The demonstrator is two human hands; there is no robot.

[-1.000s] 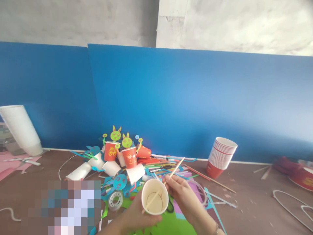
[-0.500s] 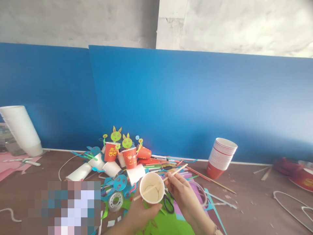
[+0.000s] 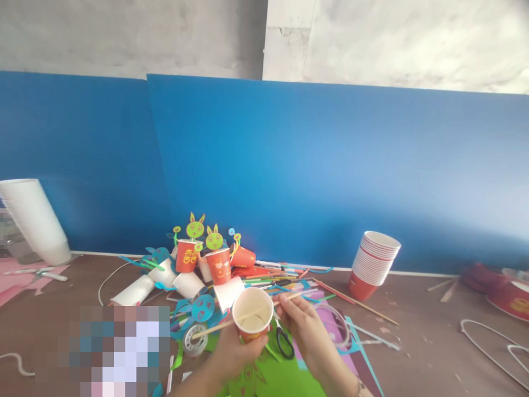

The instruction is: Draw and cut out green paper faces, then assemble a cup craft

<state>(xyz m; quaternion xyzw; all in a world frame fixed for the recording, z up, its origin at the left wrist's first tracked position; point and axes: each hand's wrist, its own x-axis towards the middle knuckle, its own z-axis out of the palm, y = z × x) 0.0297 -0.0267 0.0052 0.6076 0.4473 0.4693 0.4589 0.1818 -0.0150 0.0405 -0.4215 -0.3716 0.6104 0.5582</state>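
Left hand [image 3: 233, 353] wraps paper cup [image 3: 251, 332], mouth up; right hand [image 3: 303, 322] pinches thin stick [image 3: 215, 327] just right of cup, stick jutting out both sides. Probably best: light, steady left grip lest wall buckle; right pinch near cup, stick kept straight

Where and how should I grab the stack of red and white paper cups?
Probably around the red bottom cup, from the front right: the stack leans right, its cups nest mouth-up and widen toward the rims, and a flat blue panel stands behind.
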